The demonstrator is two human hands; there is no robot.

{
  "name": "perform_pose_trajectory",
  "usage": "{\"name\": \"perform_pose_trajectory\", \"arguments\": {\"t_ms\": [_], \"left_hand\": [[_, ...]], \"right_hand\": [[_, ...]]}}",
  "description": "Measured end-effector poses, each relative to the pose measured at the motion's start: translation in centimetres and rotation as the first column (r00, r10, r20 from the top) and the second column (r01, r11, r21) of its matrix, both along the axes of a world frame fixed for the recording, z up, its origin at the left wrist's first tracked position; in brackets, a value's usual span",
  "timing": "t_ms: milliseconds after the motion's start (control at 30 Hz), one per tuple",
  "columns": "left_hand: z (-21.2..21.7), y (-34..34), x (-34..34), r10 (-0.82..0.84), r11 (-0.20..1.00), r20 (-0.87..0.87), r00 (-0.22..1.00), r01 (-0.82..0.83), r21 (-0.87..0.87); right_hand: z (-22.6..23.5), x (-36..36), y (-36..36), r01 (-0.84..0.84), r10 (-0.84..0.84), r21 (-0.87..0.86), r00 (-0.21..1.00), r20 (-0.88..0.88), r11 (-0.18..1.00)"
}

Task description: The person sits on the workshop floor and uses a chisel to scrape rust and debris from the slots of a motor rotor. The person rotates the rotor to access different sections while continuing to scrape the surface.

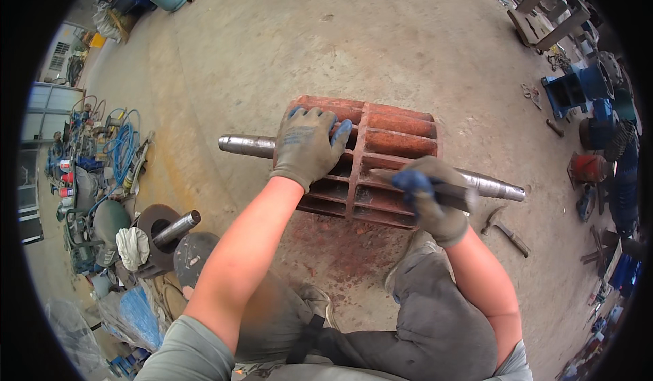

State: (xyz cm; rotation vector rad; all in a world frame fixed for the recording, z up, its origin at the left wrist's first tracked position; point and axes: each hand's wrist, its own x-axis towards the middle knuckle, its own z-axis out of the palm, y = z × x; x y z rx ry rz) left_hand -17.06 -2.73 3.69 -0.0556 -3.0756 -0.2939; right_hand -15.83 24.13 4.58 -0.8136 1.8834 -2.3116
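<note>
**Inspector:** Knees and grey trousers (435, 320) sat nearest the lens, the person crouched over the work. What did each hand have?

**Assistant:** The left hand (305, 146), in a grey glove with blue fingertips, lay flat on top of the rusty drum (381, 160), fingers spread and curled over its upper bars. It pressed down on the drum without closing round anything. The right hand (430, 201), gloved the same way, was closed round a dark tool (445, 194) whose tip (378, 174) rested against one of the bars.

**Inspector:** Where did the drum lie?

**Assistant:** On its side on the concrete floor (354, 41), just ahead of the knees, its steel shaft (245, 145) sticking out at both ends.

**Inspector:** Material and shape?

**Assistant:** A cage of long parallel bars tied by a cross rib at the middle, all coated in red-orange rust. The shaft was smooth, grey and stepped, brighter at the right end.

**Inspector:** How far along was the work?

**Assistant:** Early to midway, in my judgement. Reddish dust (340, 252) stained the floor under the drum, which suggested some scraping was done, yet every visible bar remained rusty.

**Inspector:** Anything nearby?

**Assistant:** A hammer (491, 219) lay on the floor just right of the right hand, and a flanged part with a short shaft (163, 235) stood well to the left.
</note>
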Motion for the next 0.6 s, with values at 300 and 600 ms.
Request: {"name": "perform_pose_trajectory", "arguments": {"t_ms": [300,600], "left_hand": [[0.1,0.0,-0.3,0.000,1.000,0.012,1.000,0.000,0.019],[0.1,0.1,-0.2,0.010,1.000,0.039,0.999,-0.010,0.000]], "right_hand": [[-0.9,0.0,0.5,0.013,-0.032,0.089,0.976,0.214,0.996],[0.5,-0.8,-0.1,-0.066,0.169,0.423,0.963,-0.210,0.904]]}}
